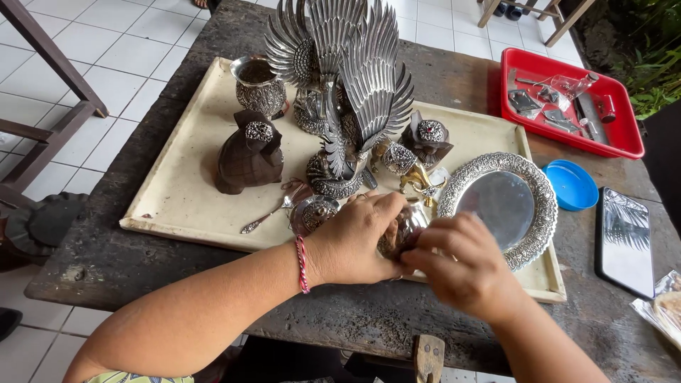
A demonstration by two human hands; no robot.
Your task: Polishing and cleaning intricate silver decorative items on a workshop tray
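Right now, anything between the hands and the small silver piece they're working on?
No. The left hand and the right hand both already touch the small rounded silver piece at the near edge of the cream tray. The ornate lid and round silver plate flank them.

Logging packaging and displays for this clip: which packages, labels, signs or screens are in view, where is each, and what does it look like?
Phone: flat on the dark table at right, beyond the right hand; black rectangle, screen dark, mirroring foliage.
Clear plastic packet: right edge of the table, crinkled, partly cut off by the frame.
Small plastic bags: inside the red tray, far right; greyish, contents unclear.
No signs or readable labels in view.
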